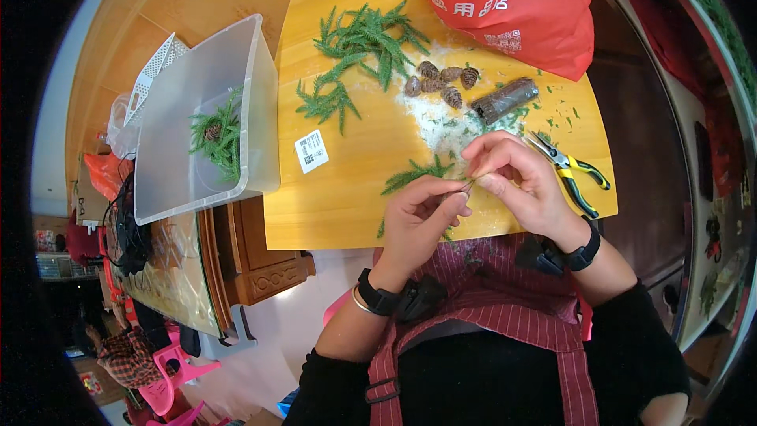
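Note:
Close together over the table's near edge, both my hands are closed at the fingertips. My left hand [430, 211] grips a green artificial pine sprig [410, 176], whose needles stick out above and below the fingers. Thin dark stems rise from that grip toward my right hand [516, 177], which pinches the thin stem end between thumb and forefinger. The exact hold is partly hidden by the fingers. To the right lie needle-nose pliers [565, 162] with yellow and black handles, their jaws slightly apart. Several brown pine cones [451, 97] sit beyond my hands.
White powder [432, 128] and green clippings surround a dark wrapped cylinder [505, 101]. More pine sprigs [371, 39] and a white label card [311, 151] lie on the yellow table [315, 213]. A red bag [544, 8] stands far right; a translucent bin [264, 95] holds a pine-cone sprig [219, 138].

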{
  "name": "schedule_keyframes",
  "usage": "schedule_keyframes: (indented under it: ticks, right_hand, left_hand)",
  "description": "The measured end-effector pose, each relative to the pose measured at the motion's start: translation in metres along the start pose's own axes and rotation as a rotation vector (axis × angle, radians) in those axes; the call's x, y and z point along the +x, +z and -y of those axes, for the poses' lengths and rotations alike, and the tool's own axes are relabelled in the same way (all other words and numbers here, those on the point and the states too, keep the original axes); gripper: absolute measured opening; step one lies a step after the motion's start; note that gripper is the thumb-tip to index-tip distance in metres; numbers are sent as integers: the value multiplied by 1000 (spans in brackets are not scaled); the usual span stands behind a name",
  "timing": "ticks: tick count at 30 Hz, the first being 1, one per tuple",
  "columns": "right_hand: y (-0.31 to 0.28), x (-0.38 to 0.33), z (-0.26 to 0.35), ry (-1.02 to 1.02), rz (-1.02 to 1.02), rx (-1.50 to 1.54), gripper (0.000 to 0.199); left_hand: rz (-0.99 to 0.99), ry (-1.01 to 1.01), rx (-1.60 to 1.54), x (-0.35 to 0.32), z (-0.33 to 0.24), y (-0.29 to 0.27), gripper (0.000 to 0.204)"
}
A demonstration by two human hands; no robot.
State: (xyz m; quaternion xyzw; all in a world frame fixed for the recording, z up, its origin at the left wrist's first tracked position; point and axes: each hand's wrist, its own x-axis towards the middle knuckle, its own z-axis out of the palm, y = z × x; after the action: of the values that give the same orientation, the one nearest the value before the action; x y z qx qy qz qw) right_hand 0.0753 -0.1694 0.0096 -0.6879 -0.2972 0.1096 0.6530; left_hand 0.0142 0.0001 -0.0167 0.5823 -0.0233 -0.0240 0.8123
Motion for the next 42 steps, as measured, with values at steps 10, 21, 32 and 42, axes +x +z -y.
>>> schedule_keyframes:
  ticks: [10, 21, 32, 42]
  right_hand:
    - [3, -1, -1, 21, -11, 185, 8]
    - [4, 2, 4, 100, -18, 364, 28]
    - [9, -4, 7, 53, -127, 2, 30]
    - [13, -3, 6, 30, -132, 104, 30]
  left_hand:
    - [-28, 68, 27, 1, 0, 2, 17]
    - [26, -175, -450, 0, 1, -5, 20]
    - [-46, -65, -334, 0, 5, -2, 13]
    - [-32, -31, -249, -3, 7, 1, 13]
